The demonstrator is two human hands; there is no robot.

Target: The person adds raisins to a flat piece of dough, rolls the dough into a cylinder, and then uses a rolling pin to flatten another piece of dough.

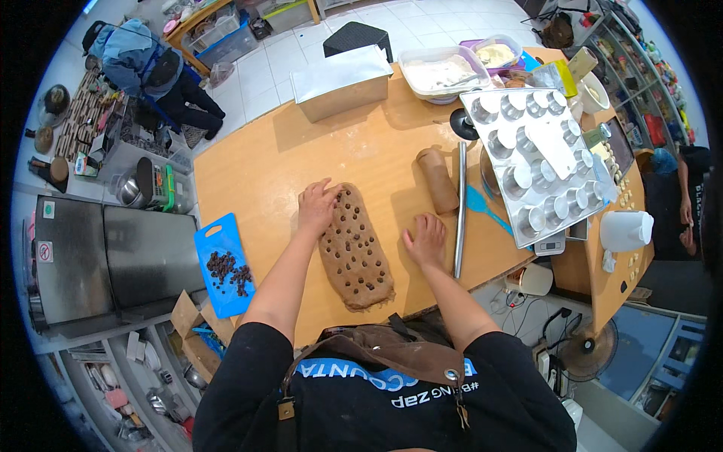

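A flat oblong of brown dough (355, 248) lies lengthwise before me, dotted with dark chocolate chunks. My left hand (318, 206) is at its far left corner, fingers stretched out and touching the dough edge; I see nothing held in it. On the table to the right of the dough rests my right hand (426, 239), open, thumb apart from the fingers. Just beyond it lies a rolled log of brown dough (437, 181), beside a metal rolling pin (460, 211). At the left table edge, a blue cutting board (215, 233) carries a heap of chocolate chunks (230, 273).
A metal loaf tin (343, 84) with a pale cover stands at the far edge. To the right are a tray (503, 117) of metal cups, a blue spatula (482, 205), a flour tub (444, 73) and a white jug (626, 230). Two other people (151, 68) are around the room.
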